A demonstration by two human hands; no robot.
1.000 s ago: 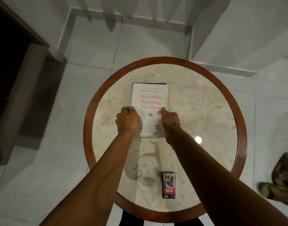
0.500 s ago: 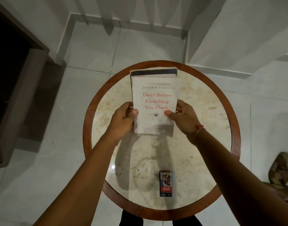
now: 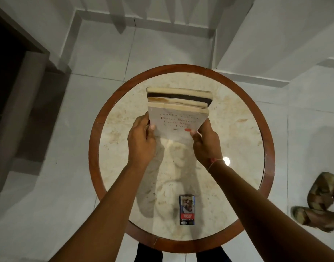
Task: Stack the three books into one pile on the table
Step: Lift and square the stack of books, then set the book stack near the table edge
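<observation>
Three books (image 3: pixel 176 110) are pressed together as one bundle, tipped up steeply over the middle of the round marble table (image 3: pixel 238 148). The nearest one has a white cover with red lettering. Behind it I see the page edges of the other two, one with a dark cover. My left hand (image 3: pixel 142 137) grips the bundle's left side with the thumb on the white cover. My right hand (image 3: pixel 205 140) grips the right side the same way. Whether the bundle's lower edge touches the table is hidden.
A small cigarette pack (image 3: pixel 187 209) lies near the table's front edge. The table has a brown wooden rim (image 3: pixel 94 140). A pair of sandals (image 3: pixel 317 203) lies on the tiled floor to the right. White walls and a step stand behind the table.
The books lay flat on the table under both hands. Both hands have since lifted them together and tipped them up, so their top page edges now face me.
</observation>
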